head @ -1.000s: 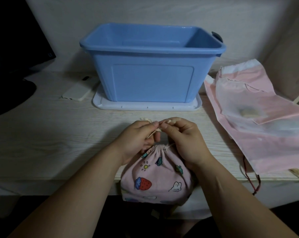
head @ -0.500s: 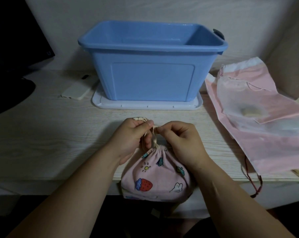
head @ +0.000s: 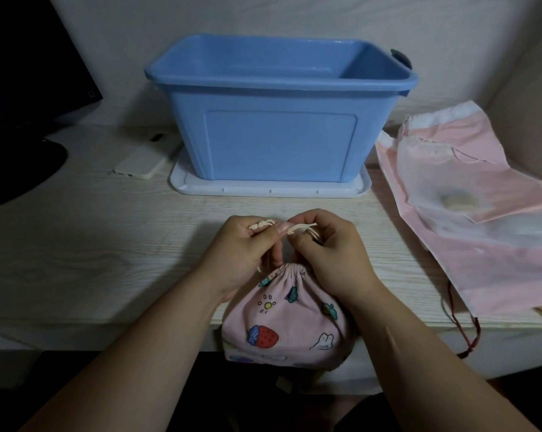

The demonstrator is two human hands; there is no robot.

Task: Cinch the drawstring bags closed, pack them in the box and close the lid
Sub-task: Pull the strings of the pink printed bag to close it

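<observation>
At the table's near edge, a person's left hand (head: 241, 254) and right hand (head: 325, 257) pinch the cream drawstring (head: 297, 228), apparently knotting the gathered printed bag (head: 285, 319); the open blue box (head: 279, 107) waits at twelve o'clock.

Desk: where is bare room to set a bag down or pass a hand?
Widest bare wood: left of the left hand, between the white device and the front edge of the desk. A narrow strip: between the white lid and the hands pinching the drawstring. Right of the right hand, pink bags crowd it.
</observation>
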